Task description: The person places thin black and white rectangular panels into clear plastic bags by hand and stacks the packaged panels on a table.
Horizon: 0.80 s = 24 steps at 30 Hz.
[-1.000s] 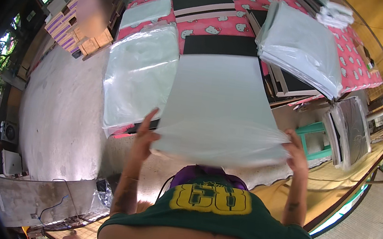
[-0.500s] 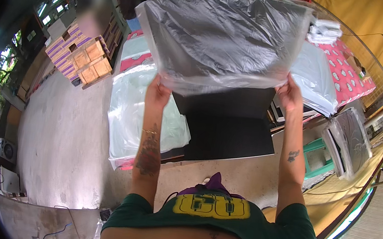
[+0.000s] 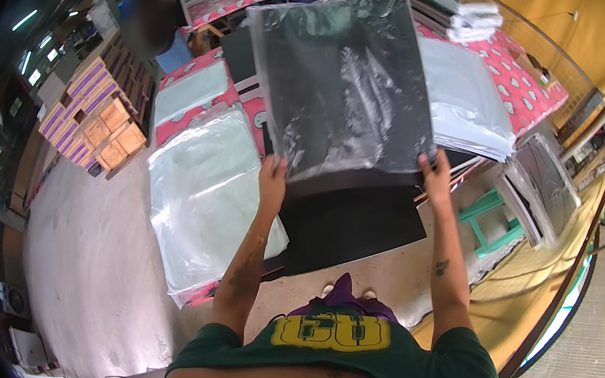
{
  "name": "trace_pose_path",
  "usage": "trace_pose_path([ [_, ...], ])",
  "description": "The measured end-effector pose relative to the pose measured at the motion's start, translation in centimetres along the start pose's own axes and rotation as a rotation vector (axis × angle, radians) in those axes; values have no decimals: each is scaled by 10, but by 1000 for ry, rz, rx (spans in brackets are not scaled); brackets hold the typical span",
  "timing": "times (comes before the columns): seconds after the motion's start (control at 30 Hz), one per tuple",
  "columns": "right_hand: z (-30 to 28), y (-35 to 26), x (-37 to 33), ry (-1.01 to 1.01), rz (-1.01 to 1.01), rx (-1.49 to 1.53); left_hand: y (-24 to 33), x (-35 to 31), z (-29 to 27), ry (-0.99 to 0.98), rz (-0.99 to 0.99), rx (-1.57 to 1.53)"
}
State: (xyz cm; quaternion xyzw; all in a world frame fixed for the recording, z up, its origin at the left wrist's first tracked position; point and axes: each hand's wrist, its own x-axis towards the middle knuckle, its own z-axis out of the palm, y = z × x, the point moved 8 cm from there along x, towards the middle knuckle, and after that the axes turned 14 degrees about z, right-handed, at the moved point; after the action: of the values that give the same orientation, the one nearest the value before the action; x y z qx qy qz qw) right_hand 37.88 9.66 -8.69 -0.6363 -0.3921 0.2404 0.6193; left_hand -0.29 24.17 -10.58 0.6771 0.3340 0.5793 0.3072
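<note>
Left hand (image 3: 273, 176) and right hand (image 3: 436, 174), set well apart, clamp the near corners of a dark sheet (image 3: 346, 88) in clear plastic, held over a black board (image 3: 355, 223) at the table (image 3: 542, 100). With no hand at its far edge, the sheet could sag or swing into the pale stack (image 3: 464, 95) on the right. Slick, wrinkled wrap might slip from the fingers, and an uneven pull could tear it.

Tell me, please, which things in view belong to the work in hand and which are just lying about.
Likely in the work:
left hand and right hand, gripping
wrapped panel
black board, beneath

Seemingly lying about:
green stool
purple-striped stack
yellow tarp
</note>
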Motion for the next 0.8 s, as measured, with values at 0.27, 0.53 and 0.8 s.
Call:
trace_pose_path([
  [0.27,-177,-1,120,228,322,307,17,85,193,-263,-484,-521],
  [0.53,-236,55,185,200,436,89,-13,85,258,-15,-583,-803],
  [0.8,-223,-42,97,822,-226,-861,10,6,-5,-100,-56,138],
])
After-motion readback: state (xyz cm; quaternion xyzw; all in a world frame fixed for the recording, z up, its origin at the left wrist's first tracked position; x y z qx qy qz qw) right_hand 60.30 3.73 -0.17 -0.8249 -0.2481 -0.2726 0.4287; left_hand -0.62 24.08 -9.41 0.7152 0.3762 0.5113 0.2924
